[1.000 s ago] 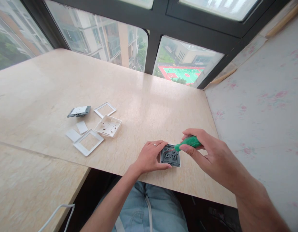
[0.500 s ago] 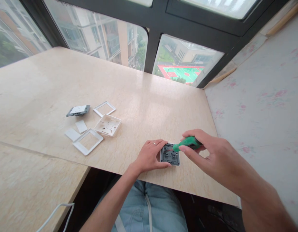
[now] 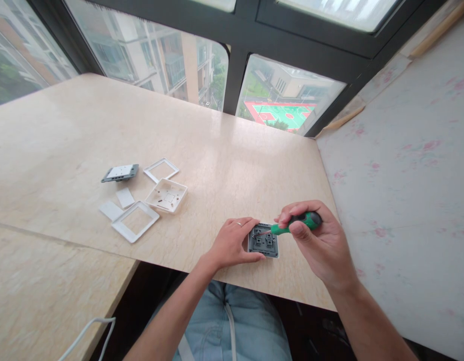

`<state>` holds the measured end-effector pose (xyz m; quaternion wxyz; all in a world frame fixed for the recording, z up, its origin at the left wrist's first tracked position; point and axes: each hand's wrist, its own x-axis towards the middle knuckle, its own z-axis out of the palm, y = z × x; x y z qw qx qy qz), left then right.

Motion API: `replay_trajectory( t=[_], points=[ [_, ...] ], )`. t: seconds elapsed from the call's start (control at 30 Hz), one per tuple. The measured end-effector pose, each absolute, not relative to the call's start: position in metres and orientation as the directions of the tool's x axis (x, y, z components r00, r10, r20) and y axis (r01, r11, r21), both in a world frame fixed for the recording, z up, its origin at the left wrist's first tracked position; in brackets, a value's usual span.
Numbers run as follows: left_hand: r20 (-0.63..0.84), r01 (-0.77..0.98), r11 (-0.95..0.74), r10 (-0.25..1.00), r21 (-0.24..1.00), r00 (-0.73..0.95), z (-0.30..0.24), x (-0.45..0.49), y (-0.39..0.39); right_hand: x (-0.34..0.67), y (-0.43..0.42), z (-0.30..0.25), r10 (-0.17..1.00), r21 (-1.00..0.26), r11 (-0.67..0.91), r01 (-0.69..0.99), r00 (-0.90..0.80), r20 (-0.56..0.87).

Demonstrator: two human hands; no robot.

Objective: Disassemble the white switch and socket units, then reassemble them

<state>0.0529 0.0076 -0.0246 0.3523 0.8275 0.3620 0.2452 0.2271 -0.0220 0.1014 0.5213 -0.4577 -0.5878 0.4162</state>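
Near the front edge of a pale counter (image 3: 224, 165), a square gray module (image 3: 264, 241) lies flat, white-rimmed, to the left of the right hand (image 3: 320, 240). That hand closes around a green-and-black screwdriver (image 3: 282, 229), whose long axis runs leftward across the module; its tip is at the left part, exact contact too small to tell. The left hand (image 3: 234, 243), nearer, holds the module's left side, fingers at the far corner, thumb along the near edge.
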Motion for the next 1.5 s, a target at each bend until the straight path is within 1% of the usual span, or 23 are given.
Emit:
replay_trajectory(
  t=[0.07,0.13,0.2,0.3,0.4,0.53,0.6,0.67,0.73,0.77,0.83,0.97,1.03,1.1,1.13,1.2,1.27,1.33,1.4,1.5],
  points=[
    [0.149,0.43,-0.489,0.773,0.759,0.617,-0.025,0.053,0.008,0.227,-0.023,0.099,0.973,-0.973,0.23,0.031,-0.016,0.229],
    [0.151,0.43,-0.492,0.772,0.757,0.618,-0.025,0.053,0.008,0.227,-0.023,0.099,0.978,-0.979,0.204,-0.026,-0.036,0.205],
    [0.156,0.428,-0.498,0.77,0.754,0.619,-0.025,0.053,0.008,0.228,-0.024,0.098,0.98,-0.982,0.186,-0.032,-0.061,0.188],
    [0.162,0.429,-0.502,0.77,0.75,0.617,-0.025,0.053,0.008,0.23,-0.027,0.097,0.979,-0.98,0.195,0.034,-0.071,0.192],
    [0.158,0.428,-0.499,0.769,0.754,0.619,-0.025,0.053,0.008,0.231,-0.031,0.096,0.964,-0.95,0.264,0.165,-0.079,0.254],
    [0.155,0.425,-0.496,0.768,0.757,0.621,-0.024,0.053,0.008,0.232,-0.034,0.099,0.919,-0.843,0.394,0.365,-0.131,0.373],
    [0.155,0.426,-0.497,0.769,0.756,0.62,-0.024,0.053,0.008,0.233,-0.032,0.102,0.885,-0.75,0.46,0.475,-0.178,0.431],
    [0.153,0.428,-0.494,0.77,0.757,0.619,-0.024,0.054,0.007,0.233,-0.029,0.105,0.838,-0.629,0.528,0.571,-0.23,0.495],
    [0.151,0.429,-0.49,0.774,0.759,0.615,-0.025,0.054,0.007,0.232,-0.027,0.107,0.798,-0.538,0.572,0.62,-0.27,0.539],
    [0.151,0.43,-0.488,0.775,0.76,0.614,-0.025,0.054,0.007,0.232,-0.027,0.107,0.795,-0.525,0.576,0.627,-0.28,0.537],
    [0.15,0.428,-0.487,0.774,0.761,0.615,-0.025,0.053,0.007,0.231,-0.028,0.108,0.832,-0.58,0.537,0.613,-0.27,0.485],
    [0.152,0.419,-0.49,0.769,0.765,0.621,-0.024,0.053,0.008,0.235,-0.036,0.112,0.93,-0.793,0.364,0.488,-0.237,0.281],
    [0.155,0.418,-0.492,0.768,0.764,0.621,-0.024,0.053,0.008,0.238,-0.037,0.113,0.944,-0.844,0.311,0.437,-0.242,0.223],
    [0.157,0.418,-0.494,0.768,0.762,0.62,-0.025,0.053,0.008,0.241,-0.036,0.115,0.947,-0.836,0.311,0.452,-0.225,0.231],
    [0.158,0.419,-0.494,0.769,0.762,0.62,-0.026,0.053,0.008,0.241,-0.034,0.115,0.944,-0.808,0.328,0.489,-0.204,0.26],
    [0.158,0.42,-0.494,0.77,0.761,0.618,-0.027,0.053,0.008,0.241,-0.029,0.115,0.922,-0.707,0.375,0.6,-0.163,0.351],
    [0.161,0.421,-0.495,0.771,0.76,0.616,-0.027,0.053,0.007,0.239,-0.025,0.114,0.887,-0.592,0.413,0.692,-0.159,0.434],
    [0.163,0.421,-0.496,0.771,0.759,0.616,-0.026,0.053,0.007,0.237,-0.023,0.112,0.866,-0.538,0.441,0.719,-0.182,0.466],
    [0.156,0.423,-0.494,0.77,0.76,0.619,-0.025,0.053,0.007,0.237,-0.023,0.11,0.873,-0.577,0.447,0.684,-0.193,0.447],
    [0.147,0.428,-0.489,0.771,0.761,0.62,-0.024,0.053,0.008,0.238,-0.028,0.108,0.918,-0.75,0.393,0.532,-0.188,0.348]
  ],
)
